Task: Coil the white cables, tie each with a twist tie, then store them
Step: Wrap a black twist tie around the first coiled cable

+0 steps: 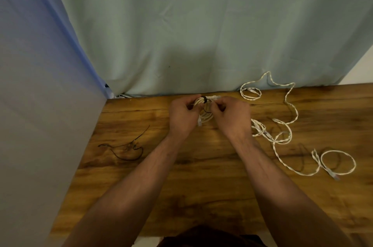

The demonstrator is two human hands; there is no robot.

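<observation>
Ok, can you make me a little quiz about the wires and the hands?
1. True or false: the left hand and the right hand both hold the coiled white cable.
2. Where do the spare black twist ties lie? A) left of the hands B) right of the hands C) under the coil
3. Fill in: the loose white cables lie on the wooden ____.
Key: 1 true; 2 A; 3 table.
</observation>
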